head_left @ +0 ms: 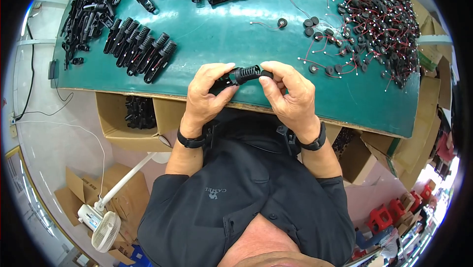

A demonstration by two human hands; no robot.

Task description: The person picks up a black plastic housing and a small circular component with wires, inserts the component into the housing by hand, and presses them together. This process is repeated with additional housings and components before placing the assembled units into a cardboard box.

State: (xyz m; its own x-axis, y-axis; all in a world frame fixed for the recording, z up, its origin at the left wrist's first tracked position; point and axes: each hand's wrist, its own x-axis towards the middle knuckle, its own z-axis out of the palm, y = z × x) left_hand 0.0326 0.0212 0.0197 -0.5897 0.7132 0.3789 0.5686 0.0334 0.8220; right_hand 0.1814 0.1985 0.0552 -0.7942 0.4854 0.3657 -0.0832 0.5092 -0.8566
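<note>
As seen at frame centre, holding black coil-ended housing (pixel 247 74) in closed fingers of left hand (pixel 203 91) over green bench (pixel 212 40). Pinching small black disc (pixel 266 74) between thumb and index finger of right hand (pixel 294 92) beside coiled end, with contact undeterminable. Noting heap of wired discs (pixel 379 25) at upper right, row of similar housings (pixel 139 50) at upper left.

The ribbed housing (pixel 246 74) looks plastic, the tabletop (pixel 217 33) glossy.
</note>
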